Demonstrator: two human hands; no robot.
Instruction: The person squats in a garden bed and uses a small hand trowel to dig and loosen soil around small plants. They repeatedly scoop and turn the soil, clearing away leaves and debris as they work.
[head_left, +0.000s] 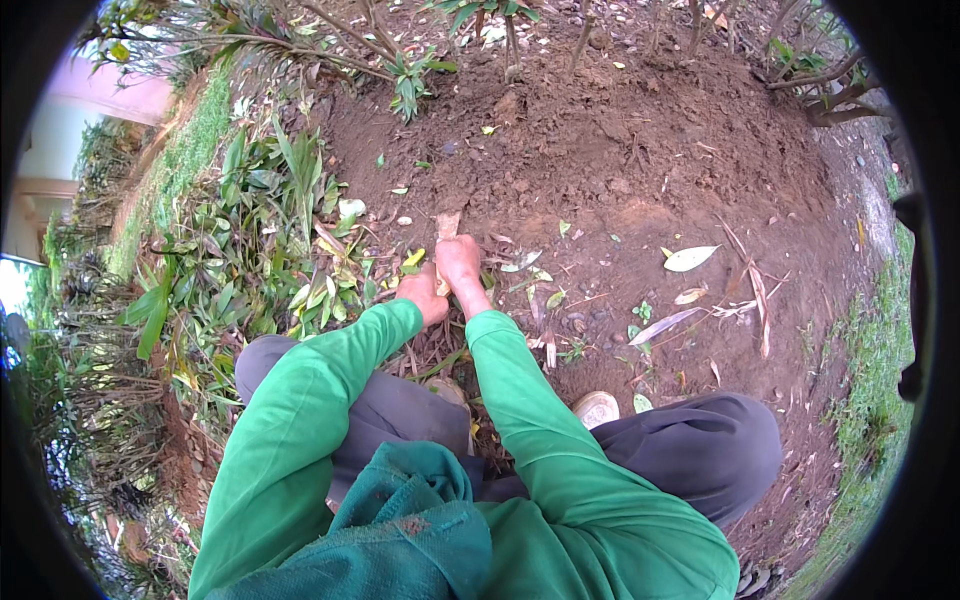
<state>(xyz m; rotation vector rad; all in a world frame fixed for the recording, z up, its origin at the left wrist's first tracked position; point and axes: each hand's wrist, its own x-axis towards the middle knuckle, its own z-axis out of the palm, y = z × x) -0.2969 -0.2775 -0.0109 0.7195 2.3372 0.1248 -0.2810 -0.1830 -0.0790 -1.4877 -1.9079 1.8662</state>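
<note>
Both our bare left hand [422,295] and, just ahead of it, our bare right hand [459,261] are curled around a narrow, flat, pale-brown tool [448,223], whose exposed end points away from us beyond the knuckles. We see this tool over reddish-brown soil [600,150], to the right of tangled green leaves [245,235]; we cannot tell whether its tip touches the soil.

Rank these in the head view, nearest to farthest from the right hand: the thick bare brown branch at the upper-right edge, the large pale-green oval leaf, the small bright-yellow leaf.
From the right hand:
1. Small bright-yellow leaf: just to its left.
2. Large pale-green oval leaf: well out to its right.
3. Thick bare brown branch: farthest, at the upper-right edge.
</note>
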